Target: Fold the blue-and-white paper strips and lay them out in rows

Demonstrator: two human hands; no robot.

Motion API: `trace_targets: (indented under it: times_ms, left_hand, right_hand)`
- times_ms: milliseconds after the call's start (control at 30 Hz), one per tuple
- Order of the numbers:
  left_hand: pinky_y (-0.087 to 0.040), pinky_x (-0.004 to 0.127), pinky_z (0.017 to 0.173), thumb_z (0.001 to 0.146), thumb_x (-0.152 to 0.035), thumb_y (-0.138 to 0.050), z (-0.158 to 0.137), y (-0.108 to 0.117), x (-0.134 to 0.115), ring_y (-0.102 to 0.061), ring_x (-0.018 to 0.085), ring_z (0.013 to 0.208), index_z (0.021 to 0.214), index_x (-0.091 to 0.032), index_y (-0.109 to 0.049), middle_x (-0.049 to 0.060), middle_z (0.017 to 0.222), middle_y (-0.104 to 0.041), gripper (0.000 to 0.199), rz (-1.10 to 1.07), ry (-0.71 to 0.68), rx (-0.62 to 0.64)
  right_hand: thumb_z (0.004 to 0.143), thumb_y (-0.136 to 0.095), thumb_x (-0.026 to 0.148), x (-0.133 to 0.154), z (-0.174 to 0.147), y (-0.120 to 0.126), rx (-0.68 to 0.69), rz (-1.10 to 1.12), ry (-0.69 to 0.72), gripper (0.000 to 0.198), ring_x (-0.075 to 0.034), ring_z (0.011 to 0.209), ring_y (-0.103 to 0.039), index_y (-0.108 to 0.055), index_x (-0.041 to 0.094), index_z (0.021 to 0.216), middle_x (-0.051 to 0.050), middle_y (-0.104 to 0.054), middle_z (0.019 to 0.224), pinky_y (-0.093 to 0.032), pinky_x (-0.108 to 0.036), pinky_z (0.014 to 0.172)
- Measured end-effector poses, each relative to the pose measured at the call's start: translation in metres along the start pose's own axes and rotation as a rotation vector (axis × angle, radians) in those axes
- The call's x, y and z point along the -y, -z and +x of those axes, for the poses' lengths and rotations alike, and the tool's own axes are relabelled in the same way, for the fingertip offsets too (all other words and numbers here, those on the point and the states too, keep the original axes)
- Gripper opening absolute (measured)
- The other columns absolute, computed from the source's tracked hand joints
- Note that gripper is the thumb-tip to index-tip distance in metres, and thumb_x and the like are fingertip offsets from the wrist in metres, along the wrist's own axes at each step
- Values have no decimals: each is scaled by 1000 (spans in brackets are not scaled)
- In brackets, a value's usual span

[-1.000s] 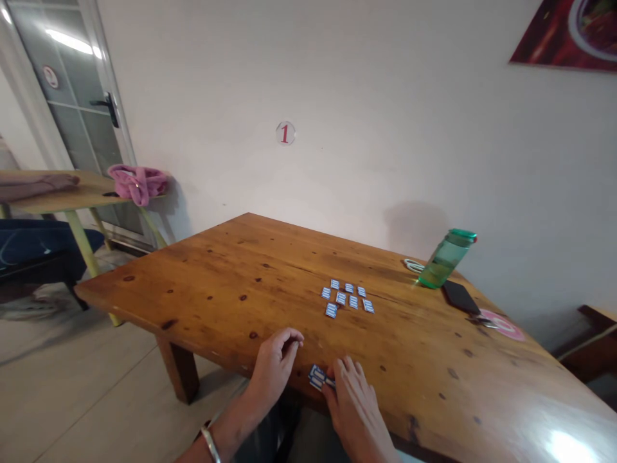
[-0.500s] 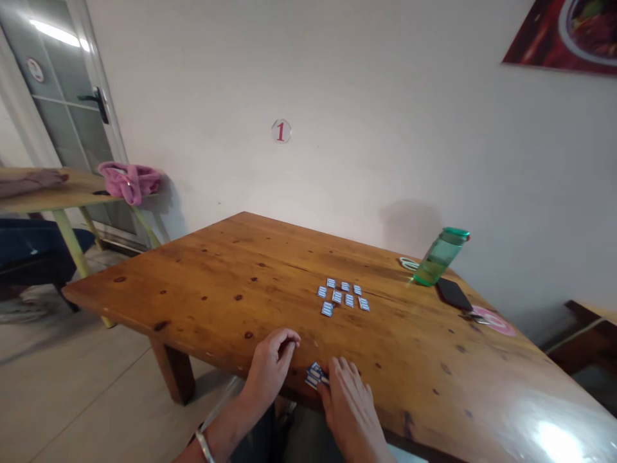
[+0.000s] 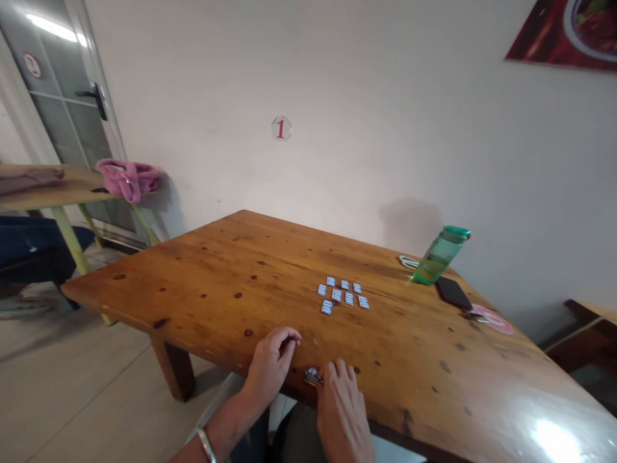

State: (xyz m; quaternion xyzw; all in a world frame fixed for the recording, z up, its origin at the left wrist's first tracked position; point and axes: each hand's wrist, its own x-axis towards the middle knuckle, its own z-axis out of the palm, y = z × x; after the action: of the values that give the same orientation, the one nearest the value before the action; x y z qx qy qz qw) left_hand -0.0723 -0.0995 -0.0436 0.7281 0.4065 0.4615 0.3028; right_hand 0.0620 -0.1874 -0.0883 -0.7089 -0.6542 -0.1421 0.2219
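My left hand (image 3: pixel 272 361) rests on the near edge of the wooden table (image 3: pixel 231 283), fingers curled in, nothing visible in it. My right hand (image 3: pixel 340 404) lies flat beside it, fingertips over a small stack of blue-and-white cards (image 3: pixel 312 375) at the table edge. Whether it grips the stack is unclear. Farther in, at the middle of the table, several blue-and-white cards (image 3: pixel 343 294) lie face down in two short rows.
A green water bottle (image 3: pixel 441 255) stands at the far right by the wall, with a black phone (image 3: pixel 454 292) and a pink round sticker (image 3: pixel 494 319) near it. A second table (image 3: pixel 43 186) with pink cloth (image 3: pixel 128 179) stands left, by a door.
My right hand has slid a little left over the small stack, covering more of it. The left hand has stayed in place. The view shifted slightly.
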Motion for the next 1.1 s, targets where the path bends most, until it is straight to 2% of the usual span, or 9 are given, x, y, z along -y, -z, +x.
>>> trace_targets:
  times_ms: [133, 200, 267, 333, 433, 533, 700, 933, 1100]
  left_hand:
    - [-47, 27, 69, 74, -20, -46, 2, 2, -2, -61, 17, 69, 72, -19, -60, 3, 71, -66, 13, -89, 56, -12]
    - [-47, 28, 70, 73, -22, -48, 6, 1, -3, -62, 17, 69, 71, -18, -59, 3, 70, -66, 11, -176, 107, -29]
    - [-48, 29, 71, 70, -23, -51, 10, -5, -5, -62, 18, 71, 72, -17, -59, 4, 72, -66, 10, -292, 160, -38]
    - [-49, 30, 71, 67, -22, -53, 14, -15, -8, -63, 19, 73, 75, -16, -58, 5, 75, -66, 11, -422, 211, -17]
    - [-48, 31, 74, 63, -17, -55, 19, -35, -12, -63, 19, 77, 80, -16, -59, 6, 79, -67, 18, -548, 282, 48]
    - [-46, 32, 80, 62, -15, -56, 24, -50, -15, -62, 20, 82, 80, -15, -60, 7, 83, -68, 19, -547, 294, 84]
    - [-45, 29, 72, 61, -18, -57, 29, -56, -20, -60, 19, 71, 66, -17, -59, 2, 70, -66, 5, -471, 295, 69]
    - [-43, 26, 65, 63, -22, -57, 24, -52, -18, -57, 17, 66, 65, -17, -57, 0, 65, -61, 5, -519, 247, 24]
    - [-43, 25, 64, 66, -22, -55, 24, -48, -13, -54, 16, 64, 65, -17, -56, -1, 63, -59, 5, -512, 224, 79]
  right_hand:
    - [85, -40, 23, 0, 12, 10, 46, 331, -83, 17, -21, 75, -61, -57, 22, 80, -6, -65, 78, -44, -29, 62]
    - [84, -43, 31, -6, 28, 16, 42, 605, -188, 18, -16, 61, -58, -55, 21, 76, -3, -63, 69, -43, -24, 56]
    - [79, -50, 38, -14, 45, 19, -34, 797, -330, 22, -14, 51, -52, -54, 19, 69, 0, -59, 59, -40, -23, 50]
    - [73, -56, 41, -19, 59, 17, -121, 941, -420, 23, -14, 53, -52, -55, 18, 70, 0, -58, 59, -41, -23, 51]
    - [68, -62, 37, -21, 70, 11, -174, 1109, -453, 26, -18, 68, -59, -58, 16, 83, -4, -65, 74, -46, -27, 63]
    - [68, -62, 32, -19, 73, 4, -162, 1197, -433, 30, -20, 79, -63, -57, 15, 92, -7, -68, 85, -48, -31, 73]
    - [68, -61, 26, -18, 70, -2, -179, 1176, -403, 33, -21, 82, -64, -57, 15, 98, -9, -68, 89, -49, -33, 75]
    - [70, -61, 33, -18, 69, 4, -60, 1253, -368, 30, -19, 75, -62, -60, 15, 94, -7, -67, 82, -50, -30, 71]
    - [70, -63, 38, -18, 68, 10, 5, 1332, -373, 26, -18, 67, -60, -63, 15, 83, -5, -65, 73, -49, -28, 65]
